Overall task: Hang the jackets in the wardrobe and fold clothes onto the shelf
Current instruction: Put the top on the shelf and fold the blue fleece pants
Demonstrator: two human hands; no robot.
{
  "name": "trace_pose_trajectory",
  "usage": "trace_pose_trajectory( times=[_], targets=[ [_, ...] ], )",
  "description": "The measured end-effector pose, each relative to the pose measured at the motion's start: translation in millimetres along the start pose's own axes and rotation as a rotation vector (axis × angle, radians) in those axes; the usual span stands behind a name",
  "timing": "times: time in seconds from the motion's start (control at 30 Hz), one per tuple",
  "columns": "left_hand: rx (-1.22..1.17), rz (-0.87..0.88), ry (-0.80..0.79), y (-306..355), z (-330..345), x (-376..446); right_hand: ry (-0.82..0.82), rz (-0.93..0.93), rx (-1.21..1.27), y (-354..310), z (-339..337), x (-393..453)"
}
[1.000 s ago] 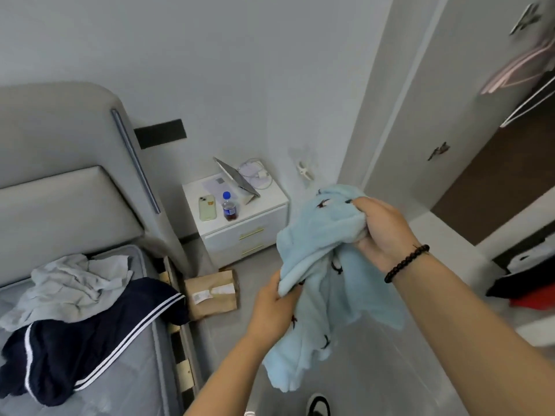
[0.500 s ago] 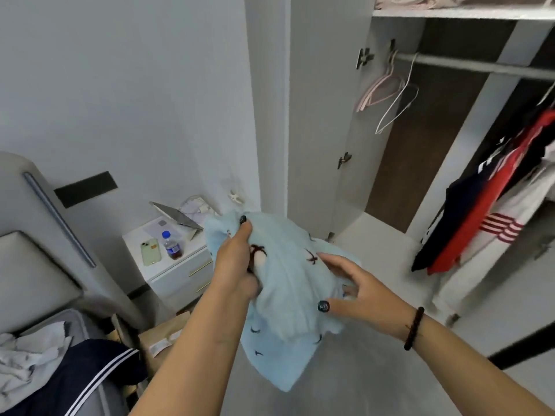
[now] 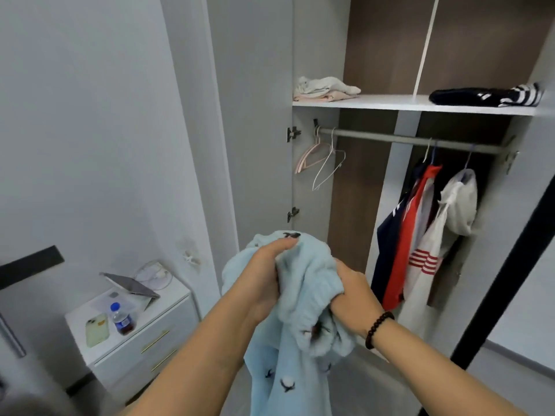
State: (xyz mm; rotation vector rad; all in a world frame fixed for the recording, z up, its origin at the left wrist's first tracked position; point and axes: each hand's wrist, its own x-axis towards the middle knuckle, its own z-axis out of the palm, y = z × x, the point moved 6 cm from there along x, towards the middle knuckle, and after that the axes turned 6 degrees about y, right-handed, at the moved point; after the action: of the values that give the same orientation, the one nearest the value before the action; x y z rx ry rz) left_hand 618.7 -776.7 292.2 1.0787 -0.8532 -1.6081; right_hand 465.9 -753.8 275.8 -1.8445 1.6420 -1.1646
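Observation:
A fluffy light-blue garment (image 3: 303, 295) with small dark prints hangs bunched in front of me. My left hand (image 3: 264, 277) grips its upper left part, thumb lying across the top. My right hand (image 3: 353, 298), with a black bead bracelet at the wrist, clutches a bundle of the fabric from the right. Ahead stands the open wardrobe with a white shelf (image 3: 390, 104) and a grey hanging rail (image 3: 405, 140). Folded pale clothes (image 3: 324, 89) lie on the shelf's left end, a folded dark striped garment (image 3: 486, 95) on its right end.
Two empty hangers (image 3: 322, 159) dangle at the rail's left end. A navy-and-red jacket (image 3: 402, 235) and a white jacket (image 3: 450, 214) hang at the right. A white nightstand (image 3: 168, 337) at lower left carries a phone, a bottle and a tablet. The wardrobe door (image 3: 258, 115) stands open.
My view has swung up from the bed toward the wardrobe's shelf and rail. The blue garment has risen, and my right hand has closed on its fabric.

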Motion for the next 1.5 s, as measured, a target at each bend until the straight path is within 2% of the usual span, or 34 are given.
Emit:
trace_pose_trajectory(
  times=[0.13, 0.2, 0.27, 0.37, 0.5, 0.7, 0.77, 0.9, 1.0, 1.07, 1.13, 1.2, 1.3, 1.37, 1.43, 1.5],
  targets=[
    [0.447, 0.102, -0.302, -0.7, 38.4, -13.7, 0.085, 0.046, 0.118, -16.3, -31.3, 31.6],
    [0.577, 0.169, -0.414, -2.3, 49.5, -15.1, 0.034, 0.102, 0.129, -17.4, -41.5, 38.6],
    [0.693, 0.21, -0.437, -7.5, 50.9, -9.8, -0.046, 0.16, 0.158, -12.9, -50.6, 40.2],
    [0.888, 0.241, -0.414, -26.7, 46.2, 5.3, -0.096, 0.23, 0.183, 8.4, -64.7, 36.4],
    [0.935, 0.319, -0.327, -33.9, 42.9, 28.0, -0.08, 0.294, 0.024, 42.7, -86.8, 28.5],
    [0.837, 0.538, -0.049, 25.1, 53.0, 58.3, 0.029, 0.232, -0.339, 59.7, -136.0, 32.4],
    [0.843, 0.555, 0.045, 44.1, 48.4, 70.1, 0.022, 0.216, -0.402, 61.0, -152.4, 35.6],
    [1.003, 0.576, 0.153, 61.4, 24.0, 92.7, 0.021, 0.235, -0.596, 66.0, -181.2, 38.6],
    [0.91, 0.557, 0.249, 75.4, -6.7, 104.9, 0.066, 0.343, -0.702, 82.5, -202.0, 32.7],
    [0.79, 0.504, 0.233, 80.7, -22.5, 107.8, 0.139, 0.376, -0.669, 88.9, -211.0, 28.7],
    [0.713, 0.46, 0.221, 83.6, -35.2, 109.1, 0.164, 0.369, -0.414, 88.7, -209.2, 27.3],
    [0.698, 0.452, 0.27, 86.0, -49.3, 109.8, 0.109, 0.316, -0.129, 74.6, -195.0, 26.6],
    [0.782, 0.443, 0.344, 82.8, -67.8, 107.2, 0.057, 0.192, 0.027, 52.7, -176.0, 33.7],
    [0.944, 0.482, 0.296, 78.0, -68.8, 101.2, -0.012, 0.106, -0.015, 42.6, -165.3, 42.0],
    [1.122, 0.496, 0.186, 70.2, -64.5, 94.9, -0.16, 0.023, -0.182, 35.1, -152.3, 50.0],
    [1.169, 0.469, 0.119, 62.4, -64.3, 90.4, -0.316, -0.049, -0.402, 36.5, -138.4, 54.6]
  ],
)
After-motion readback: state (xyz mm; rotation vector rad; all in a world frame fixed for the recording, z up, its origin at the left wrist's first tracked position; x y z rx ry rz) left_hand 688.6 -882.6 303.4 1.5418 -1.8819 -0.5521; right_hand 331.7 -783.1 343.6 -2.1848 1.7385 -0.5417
